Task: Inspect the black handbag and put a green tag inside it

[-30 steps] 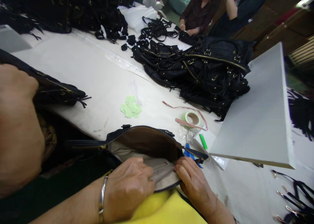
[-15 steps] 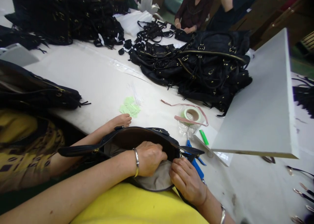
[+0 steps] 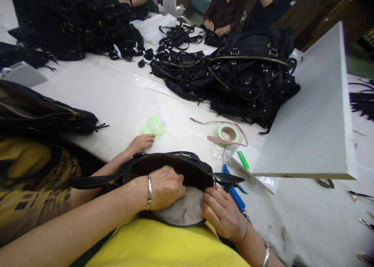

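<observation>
A black handbag [image 3: 172, 156] with a gold zip lies open before me, its grey-beige lining [image 3: 187, 210] showing. My left hand [image 3: 166, 188], with a silver bangle on the wrist, reaches into the mouth of the bag. Its fingers are curled and pressed together above the lining; whatever they pinch is hidden. At the bag's right end, my right hand [image 3: 221, 212] has its fingers closed over the rim. Just beyond that hand lie blue-handled snips [image 3: 236, 198], partly covered by the bag's end tab.
A co-worker's hand [image 3: 142, 143] rests near green paper slips [image 3: 154, 126]. A tape roll [image 3: 228, 134], green lighter [image 3: 243, 160] and upright white board [image 3: 309, 115] stand to the right. Black bags [image 3: 239, 76] are heaped behind; another bag [image 3: 49, 111] lies left.
My left hand has shifted a little to the left inside the bag. The right hand keeps its hold on the rim. A co-worker's hand beside the green slips has moved slightly left.
</observation>
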{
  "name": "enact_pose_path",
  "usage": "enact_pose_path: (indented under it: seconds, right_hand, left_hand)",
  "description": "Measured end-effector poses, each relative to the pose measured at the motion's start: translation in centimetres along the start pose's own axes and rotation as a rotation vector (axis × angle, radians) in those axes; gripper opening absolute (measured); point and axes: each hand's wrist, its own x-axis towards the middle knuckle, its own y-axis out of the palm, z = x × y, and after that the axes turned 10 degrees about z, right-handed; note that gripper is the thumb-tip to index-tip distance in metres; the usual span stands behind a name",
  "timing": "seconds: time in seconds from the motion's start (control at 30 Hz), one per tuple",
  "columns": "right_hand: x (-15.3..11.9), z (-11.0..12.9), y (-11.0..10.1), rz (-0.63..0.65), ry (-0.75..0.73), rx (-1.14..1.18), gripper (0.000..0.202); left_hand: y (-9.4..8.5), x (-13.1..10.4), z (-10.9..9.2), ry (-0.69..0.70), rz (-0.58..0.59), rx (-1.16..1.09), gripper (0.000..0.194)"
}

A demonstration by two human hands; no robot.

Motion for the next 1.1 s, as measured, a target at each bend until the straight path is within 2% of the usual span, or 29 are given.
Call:
enact_pose_path:
  seconds: [0.13,0.23,0.4,0.53,0.67,0.93,1.1]
  right_hand:
    - [0.0,0.3,0.0,-0.006,-0.017,0.001,0.037]
    - [0.1,0.5,-0.2,-0.007,-0.016,-0.003,0.039]
    - [0.4,0.7,-0.4,0.052,-0.003,0.031,0.031]
    - [0.7,0.9,-0.2,0.104,0.034,0.005,0.027]
    - [0.8,1.3,0.1,0.101,0.03,0.018,0.022]
    - [0.6,1.2,0.3,0.082,-0.02,0.029,0.024]
    - [0.8,1.0,0.2,0.074,-0.03,0.022,0.027]
  left_hand:
    - [0.4,-1.9,0.5,-0.057,0.074,-0.031,0.011]
    - [0.4,-2.4,0.3,-0.135,0.127,-0.126,0.01]
    - [0.4,-1.3,-0.6,-0.268,0.013,-0.341,0.015]
    - [0.4,-0.3,-0.9,-0.272,0.054,-0.368,0.016]
    - [0.2,0.3,-0.8,-0.258,0.103,-0.358,0.018]
    - [0.2,0.9,-0.5,-0.201,0.144,-0.42,0.02]
    - [0.1,1.1,-0.6,-0.236,0.182,-0.428,0.019]
